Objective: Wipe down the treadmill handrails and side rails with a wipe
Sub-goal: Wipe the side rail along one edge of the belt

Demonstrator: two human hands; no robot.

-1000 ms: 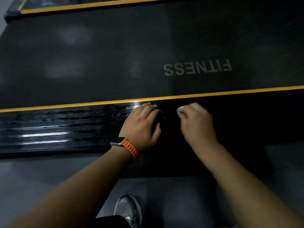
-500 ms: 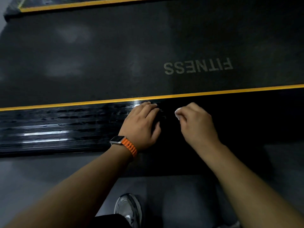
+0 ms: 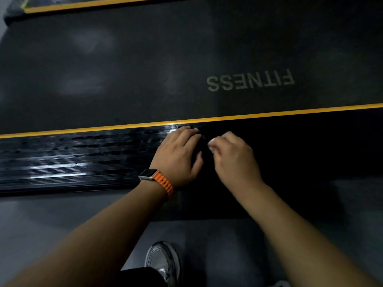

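The treadmill's near side rail point(image 3: 78, 160) is black, ribbed and edged by a yellow stripe; its left stretch glistens wet. My left hand point(image 3: 179, 156), with an orange-strapped watch on the wrist, rests on the rail with fingers slightly curved; what lies under it is hidden. Just right of it my right hand point(image 3: 234, 160) has curled fingers around a small white wipe point(image 3: 211, 145), only a bit of which peeks out at the fingertips, down on the dark part of the rail.
The black running belt point(image 3: 145, 69) with the word FITNESS lies beyond the rail, and the far rail's yellow stripe point(image 3: 93, 4) runs along the top. Grey floor point(image 3: 41, 220) lies in front of the rail, with my grey shoe point(image 3: 163, 262) on it.
My right hand with the wipe has slid a little to the left, closer to my left hand. The left hand has stayed where it was.
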